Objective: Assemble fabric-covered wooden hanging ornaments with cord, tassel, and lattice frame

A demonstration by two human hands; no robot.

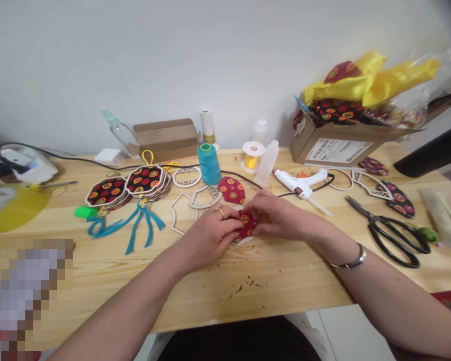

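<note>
A dark red fabric piece (246, 223) with round floral prints lies on the table, and a pale edge shows beneath it. My left hand (215, 228) presses its left side with fingers drawn together; a ring is on one finger. From the right, my right hand (276, 216) pinches the upper edge, its fingertips partly hidden. Just behind sits another red patterned fabric piece (231, 190). Pale wooden frames (206, 196) lie near my left hand. A blue thread cone (209, 165) stands behind them. Beyond my right hand is a white glue gun (301, 181).
Black-handled scissors (393, 233) lie at right, near a cardboard box (332, 145) overflowing with fabric. Stacked patterned pieces (146, 180) with blue tassels are at left. A black cable crosses behind, by a yellow thread spool (251, 161) and a translucent bottle (266, 165). Dark scraps dot the front.
</note>
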